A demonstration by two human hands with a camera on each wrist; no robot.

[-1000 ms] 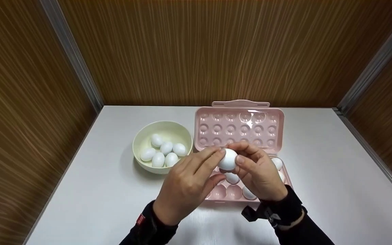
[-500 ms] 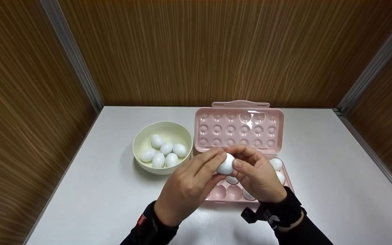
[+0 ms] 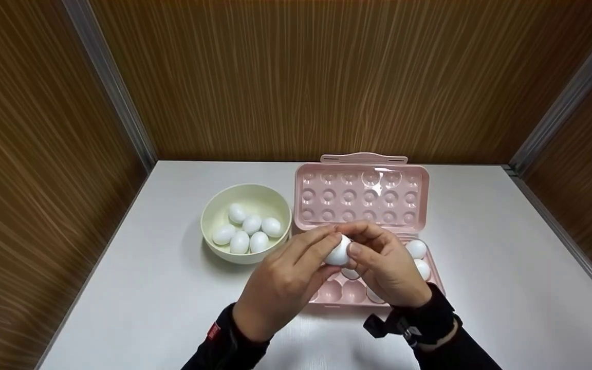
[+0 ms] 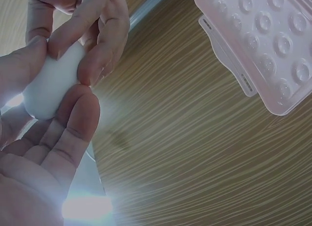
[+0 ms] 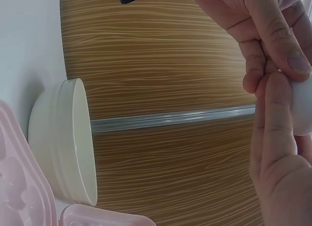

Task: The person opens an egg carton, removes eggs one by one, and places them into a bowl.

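Note:
Both hands hold one white egg point(image 3: 337, 253) between them, raised over the near half of a pink egg box point(image 3: 332, 292). My left hand point(image 3: 285, 280) has its fingertips on the egg's left side, while my right hand point(image 3: 391, 270) pinches it from the right with thumb and fingers. In the left wrist view the egg point(image 4: 53, 84) shows long side on, with fingers of both hands around it. The right wrist view catches only part of the egg point(image 5: 303, 106) at its edge. White eggs such as this one point(image 3: 417, 249) sit in the box, partly hidden by the hands.
Left of the box stands a pale green bowl point(image 3: 214, 205) with several white eggs point(image 3: 239, 241) in it. The box's dimpled lid point(image 3: 360, 198) lies open toward the back. Wood-patterned panels point(image 3: 296, 77) enclose the white table point(image 3: 136, 288) at the back and sides.
The hands have brought the egg slightly down and to the left, and the fingers now cover more of it. The bowl and the box stay where they were.

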